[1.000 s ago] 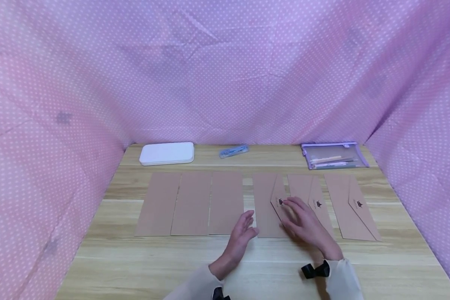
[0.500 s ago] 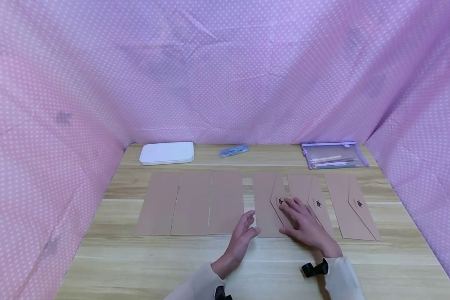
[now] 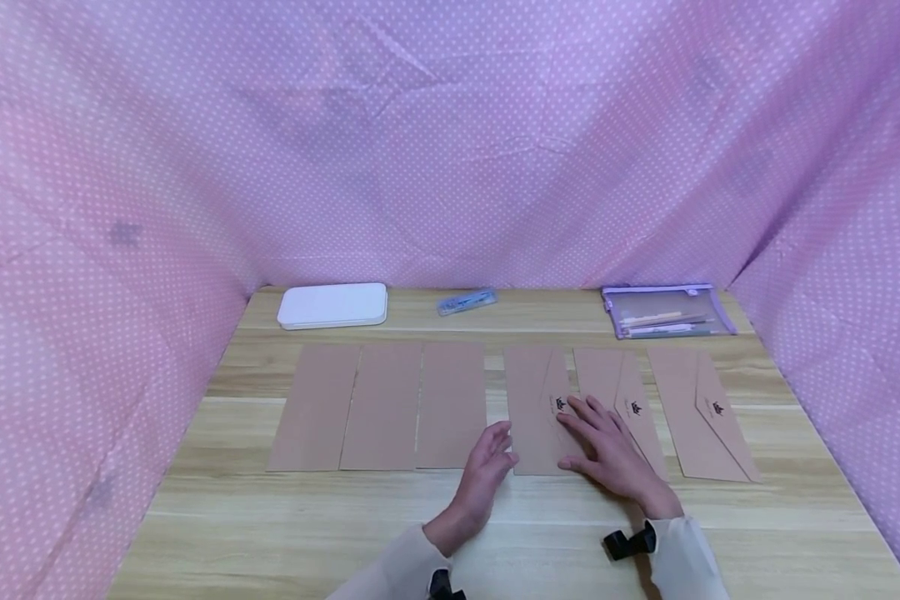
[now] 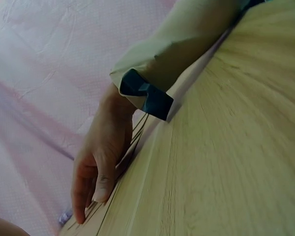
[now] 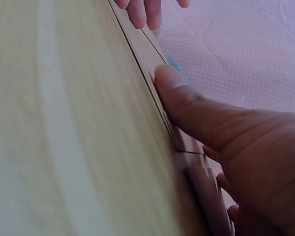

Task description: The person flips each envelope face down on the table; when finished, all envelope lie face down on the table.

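Brown paper envelopes lie in a row on the wooden table. My right hand (image 3: 611, 450) rests with spread fingers on the right part of an envelope (image 3: 528, 392), over its flap with a black crown print, and overlaps the neighbouring crown-printed envelope (image 3: 603, 367). In the right wrist view its thumb (image 5: 169, 76) presses on the paper near the edge. My left hand (image 3: 482, 471) stands on its side with lightly bent fingers, holding nothing, at the lower corner of a plain envelope (image 3: 453, 400). In the left wrist view the right hand (image 4: 101, 142) reaches down to the envelopes.
Two more plain envelopes (image 3: 386, 404) lie at the left, and another crown-printed envelope (image 3: 682, 408) at the far right. Along the back are a white case (image 3: 332, 306), a small blue packet (image 3: 467, 302) and a purple mesh pouch (image 3: 671, 312) with pens. Pink dotted cloth (image 3: 450, 150) surrounds the table.
My right hand has lowered and spread its fingers flatter on the envelope, and the flap's dark edge has faded as it lies flatter. The left hand has barely moved.
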Tool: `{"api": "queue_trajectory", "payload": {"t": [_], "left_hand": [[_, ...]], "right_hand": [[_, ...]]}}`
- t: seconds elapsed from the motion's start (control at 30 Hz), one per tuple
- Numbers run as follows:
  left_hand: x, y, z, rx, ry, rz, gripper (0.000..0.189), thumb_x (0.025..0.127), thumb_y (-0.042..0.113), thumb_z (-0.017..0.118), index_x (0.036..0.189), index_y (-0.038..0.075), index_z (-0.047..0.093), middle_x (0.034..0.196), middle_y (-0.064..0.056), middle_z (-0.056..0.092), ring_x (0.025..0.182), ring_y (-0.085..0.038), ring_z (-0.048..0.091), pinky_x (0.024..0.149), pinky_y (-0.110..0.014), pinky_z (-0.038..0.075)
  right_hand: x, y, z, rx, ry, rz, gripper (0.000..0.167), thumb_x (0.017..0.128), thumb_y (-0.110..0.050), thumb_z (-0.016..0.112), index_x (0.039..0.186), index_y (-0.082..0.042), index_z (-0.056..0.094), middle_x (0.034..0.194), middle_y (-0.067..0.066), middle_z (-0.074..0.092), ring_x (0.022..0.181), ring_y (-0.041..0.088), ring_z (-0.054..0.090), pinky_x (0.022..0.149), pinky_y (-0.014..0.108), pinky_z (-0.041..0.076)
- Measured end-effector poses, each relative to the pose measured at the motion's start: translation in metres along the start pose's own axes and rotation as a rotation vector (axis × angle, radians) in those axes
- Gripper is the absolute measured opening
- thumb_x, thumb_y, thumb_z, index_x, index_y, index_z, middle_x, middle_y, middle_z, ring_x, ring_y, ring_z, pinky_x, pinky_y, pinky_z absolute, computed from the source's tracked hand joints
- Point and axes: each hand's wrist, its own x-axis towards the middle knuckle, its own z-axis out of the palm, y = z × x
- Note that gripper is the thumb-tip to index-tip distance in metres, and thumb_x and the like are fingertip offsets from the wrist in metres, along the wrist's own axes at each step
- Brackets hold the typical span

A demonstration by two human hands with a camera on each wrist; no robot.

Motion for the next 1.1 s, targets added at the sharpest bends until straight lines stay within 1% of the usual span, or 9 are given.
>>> {"api": "queue_trajectory", "payload": {"t": [0.2, 0.37, 0.5, 0.63, 0.7, 0.83, 0.97, 1.03, 1.1], "left_hand": [[0.003, 0.000, -0.001, -0.200, 0.068, -0.021, 0.053, 0.097, 0.011, 0.044, 0.145, -0.009, 0.032, 0.160, -0.029, 0.027, 0.149, -0.045, 0.027, 0.122, -0.058, 0.029], [0.006, 0.000, -0.004, -0.273, 0.136, -0.033, 0.044, 0.096, 0.011, 0.042, 0.137, -0.004, 0.042, 0.154, -0.025, 0.034, 0.140, -0.038, 0.040, 0.116, -0.054, 0.038], [0.009, 0.000, -0.005, -0.320, 0.162, -0.053, 0.039, 0.093, 0.010, 0.041, 0.131, 0.001, 0.047, 0.146, -0.020, 0.043, 0.131, -0.032, 0.050, 0.109, -0.046, 0.045], [0.010, 0.002, -0.005, -0.358, 0.150, -0.068, 0.035, 0.095, 0.011, 0.040, 0.129, 0.004, 0.047, 0.145, -0.022, 0.050, 0.120, -0.024, 0.056, 0.100, -0.035, 0.049], [0.011, 0.002, -0.005, -0.365, 0.138, -0.065, 0.034, 0.097, 0.011, 0.038, 0.129, 0.004, 0.047, 0.145, -0.023, 0.052, 0.117, -0.022, 0.058, 0.097, -0.032, 0.050], [0.010, 0.004, -0.006, -0.377, 0.114, -0.059, 0.035, 0.097, 0.010, 0.035, 0.129, 0.005, 0.046, 0.144, -0.024, 0.054, 0.116, -0.021, 0.059, 0.097, -0.032, 0.050], [0.010, 0.005, -0.006, -0.386, 0.099, -0.052, 0.034, 0.097, 0.010, 0.036, 0.129, 0.005, 0.046, 0.145, -0.024, 0.054, 0.115, -0.020, 0.060, 0.097, -0.033, 0.051], [0.010, 0.005, -0.006, -0.386, 0.093, -0.047, 0.033, 0.097, 0.010, 0.037, 0.129, 0.005, 0.046, 0.145, -0.023, 0.054, 0.115, -0.020, 0.059, 0.098, -0.033, 0.051], [0.010, 0.005, -0.006, -0.383, 0.090, -0.043, 0.032, 0.097, 0.010, 0.038, 0.128, 0.006, 0.047, 0.145, -0.023, 0.054, 0.114, -0.019, 0.059, 0.098, -0.033, 0.050]], "right_hand": [[0.000, 0.001, 0.001, 0.009, 0.013, -0.013, 0.065, 0.082, -0.032, 0.079, 0.140, -0.010, 0.057, 0.155, 0.022, 0.042, 0.143, 0.054, 0.028, 0.111, 0.074, 0.018], [0.000, 0.000, 0.001, 0.015, 0.014, -0.012, 0.065, 0.082, -0.031, 0.079, 0.139, -0.010, 0.057, 0.155, 0.022, 0.043, 0.143, 0.054, 0.028, 0.111, 0.074, 0.018], [0.000, 0.000, 0.000, 0.018, 0.004, 0.001, 0.064, 0.083, -0.032, 0.078, 0.140, -0.011, 0.057, 0.156, 0.021, 0.042, 0.144, 0.053, 0.028, 0.111, 0.073, 0.018], [0.000, 0.000, -0.002, 0.023, -0.023, 0.021, 0.063, 0.085, -0.033, 0.077, 0.141, -0.012, 0.056, 0.157, 0.020, 0.041, 0.145, 0.052, 0.026, 0.113, 0.073, 0.017], [0.001, -0.002, -0.004, 0.030, -0.039, 0.031, 0.063, 0.086, -0.033, 0.076, 0.142, -0.012, 0.056, 0.158, 0.020, 0.040, 0.146, 0.052, 0.025, 0.113, 0.073, 0.016], [0.003, -0.005, -0.008, 0.036, -0.063, 0.054, 0.061, 0.088, -0.031, 0.074, 0.142, -0.011, 0.056, 0.158, 0.021, 0.040, 0.147, 0.052, 0.024, 0.114, 0.074, 0.015], [0.006, -0.010, -0.012, 0.034, -0.078, 0.072, 0.058, 0.088, -0.027, 0.075, 0.140, -0.007, 0.057, 0.156, 0.022, 0.043, 0.147, 0.051, 0.024, 0.114, 0.074, 0.015], [0.008, -0.013, -0.013, 0.026, -0.082, 0.068, 0.058, 0.087, -0.025, 0.075, 0.138, -0.003, 0.058, 0.154, 0.023, 0.044, 0.146, 0.051, 0.027, 0.114, 0.073, 0.018], [0.009, -0.015, -0.014, 0.011, -0.087, 0.055, 0.058, 0.087, -0.023, 0.075, 0.138, 0.000, 0.057, 0.153, 0.024, 0.045, 0.144, 0.051, 0.032, 0.114, 0.070, 0.024]]}}
